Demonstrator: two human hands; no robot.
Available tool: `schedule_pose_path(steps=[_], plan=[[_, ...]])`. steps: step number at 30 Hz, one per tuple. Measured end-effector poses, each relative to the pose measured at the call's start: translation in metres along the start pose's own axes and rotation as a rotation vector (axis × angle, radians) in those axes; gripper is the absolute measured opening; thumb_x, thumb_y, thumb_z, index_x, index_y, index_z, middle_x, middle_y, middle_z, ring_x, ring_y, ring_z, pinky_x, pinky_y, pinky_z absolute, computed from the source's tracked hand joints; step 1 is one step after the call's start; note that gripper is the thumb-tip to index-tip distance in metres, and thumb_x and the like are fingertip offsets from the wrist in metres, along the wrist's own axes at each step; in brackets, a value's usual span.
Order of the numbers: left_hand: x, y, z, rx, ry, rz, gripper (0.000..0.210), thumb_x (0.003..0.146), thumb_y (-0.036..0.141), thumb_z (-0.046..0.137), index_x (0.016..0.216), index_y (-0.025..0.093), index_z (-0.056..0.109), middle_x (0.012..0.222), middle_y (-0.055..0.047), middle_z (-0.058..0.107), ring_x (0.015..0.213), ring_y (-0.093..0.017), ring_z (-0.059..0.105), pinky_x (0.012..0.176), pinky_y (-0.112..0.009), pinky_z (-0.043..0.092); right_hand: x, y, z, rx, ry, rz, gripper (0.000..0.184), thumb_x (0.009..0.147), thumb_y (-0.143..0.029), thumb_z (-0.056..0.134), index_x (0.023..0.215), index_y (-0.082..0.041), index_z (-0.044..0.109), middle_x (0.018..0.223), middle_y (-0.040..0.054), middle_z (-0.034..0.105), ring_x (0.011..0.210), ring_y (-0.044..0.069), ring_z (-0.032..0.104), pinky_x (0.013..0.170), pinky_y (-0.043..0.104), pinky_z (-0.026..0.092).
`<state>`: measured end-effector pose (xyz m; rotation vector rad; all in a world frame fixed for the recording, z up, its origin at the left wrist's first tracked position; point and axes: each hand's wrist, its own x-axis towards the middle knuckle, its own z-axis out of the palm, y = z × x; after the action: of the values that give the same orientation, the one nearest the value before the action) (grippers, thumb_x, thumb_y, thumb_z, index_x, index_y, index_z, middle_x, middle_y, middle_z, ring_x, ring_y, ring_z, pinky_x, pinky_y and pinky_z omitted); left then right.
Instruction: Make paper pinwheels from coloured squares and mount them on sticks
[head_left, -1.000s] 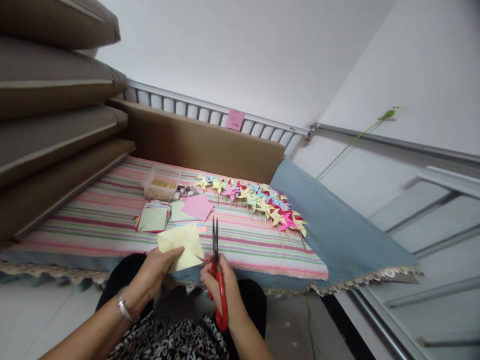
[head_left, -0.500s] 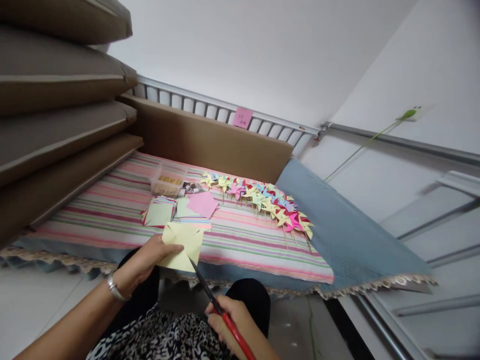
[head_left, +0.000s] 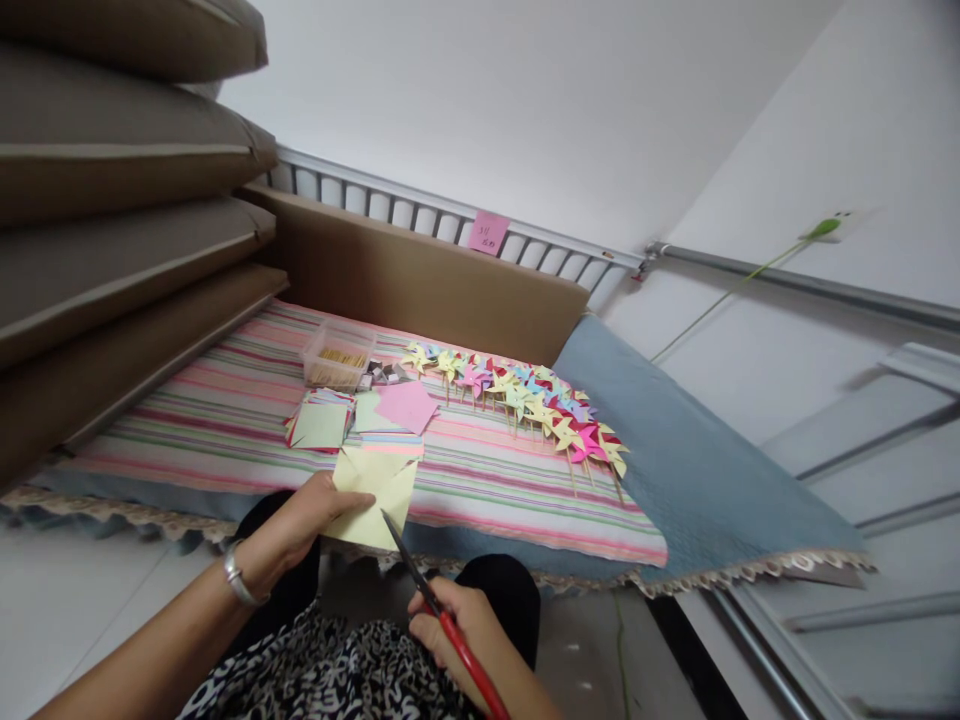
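My left hand [head_left: 324, 508] pinches a pale yellow paper square [head_left: 386, 480] by its left side, thumb on top. Slits run in from the square's upper corners. Red-handled scissors [head_left: 459, 640] are gripped in my right hand [head_left: 469, 625]. Their dark blades reach up to the square's lower right part, the tip near its middle. Just beyond lie a stack of coloured paper squares [head_left: 321, 425] and another pile topped by a pink sheet [head_left: 406, 405]. Finished paper pinwheels [head_left: 540, 410] on sticks lie in rows to the right.
A clear plastic box [head_left: 337, 358] of thin sticks stands behind the paper, beside small dark-and-white pieces [head_left: 386, 374]. Stacked cushions [head_left: 135, 240] rise at the left. A brown board [head_left: 420, 285] leans against the radiator [head_left: 382, 205]. A striped cloth [head_left: 517, 510] covers the surface.
The yellow square and my left hand have shifted slightly right. The scissors stay at the square's lower right part, with the blade tip near the middle.
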<state>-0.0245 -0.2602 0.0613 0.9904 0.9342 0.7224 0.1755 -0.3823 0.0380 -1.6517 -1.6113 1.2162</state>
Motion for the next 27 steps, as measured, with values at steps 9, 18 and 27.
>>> schedule_pose_path(steps=[9, 18, 27], plan=[[0.002, -0.002, 0.002, 0.011, 0.004, 0.012, 0.037, 0.061, 0.027, 0.072, 0.093, 0.009, 0.067, 0.078, -0.011, 0.073, 0.065, -0.024, 0.065, 0.059, -0.031, 0.048, 0.002, 0.001, 0.002, -0.026, 0.03, 0.015, 0.012, 0.074, -0.03, 0.063, 0.075, -0.018, 0.064, 0.049, -0.0057, 0.047, 0.047, 0.009, 0.044, 0.05, 0.02, 0.035], [0.004, -0.006, 0.0, 0.0, 0.002, 0.0, 0.034, 0.06, 0.026, 0.072, 0.09, 0.01, 0.07, 0.08, -0.011, 0.074, 0.066, -0.024, 0.066, 0.06, -0.031, 0.049, 0.001, 0.003, 0.001, -0.013, 0.016, 0.027, 0.014, 0.074, -0.032, 0.063, 0.075, -0.018, 0.065, 0.048, -0.0053, 0.047, 0.046, 0.009, 0.044, 0.048, 0.019, 0.035], [0.005, 0.003, -0.002, 0.012, 0.07, -0.018, 0.033, 0.057, 0.025, 0.073, 0.086, 0.01, 0.069, 0.076, -0.011, 0.073, 0.066, -0.025, 0.066, 0.063, -0.033, 0.049, -0.012, -0.002, -0.007, -0.08, -0.027, -0.009, 0.012, 0.074, -0.022, 0.058, 0.085, -0.019, 0.063, 0.054, -0.005, 0.051, 0.049, 0.01, 0.046, 0.049, 0.019, 0.034]])
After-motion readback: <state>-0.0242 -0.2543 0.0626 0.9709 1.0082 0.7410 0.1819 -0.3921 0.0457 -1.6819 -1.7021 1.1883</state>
